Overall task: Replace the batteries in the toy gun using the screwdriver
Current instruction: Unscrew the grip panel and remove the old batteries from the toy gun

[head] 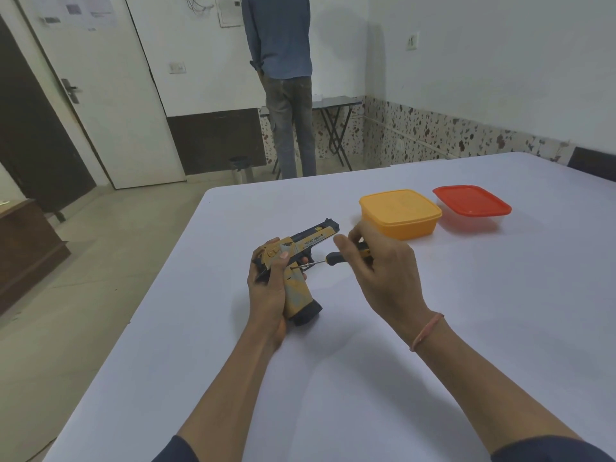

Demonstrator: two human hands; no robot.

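Observation:
A yellow and dark blue toy gun (300,261) is held just above the white table (433,328), barrel pointing away and to the right, grip toward me. My left hand (266,291) grips it around the rear and the grip, thumb lying across the side. My right hand (376,271) pinches the black and yellow handle of a small screwdriver (328,259). Its thin metal shaft runs left, and the tip sits at a small hole in the side of the gun, above the grip. No batteries are visible.
An orange lidded container (400,213) and a red-lidded clear container (471,203) stand on the table beyond my right hand. The table's left edge runs diagonally near my left arm. A person (280,78) stands at the far wall, back turned, beside a folding table.

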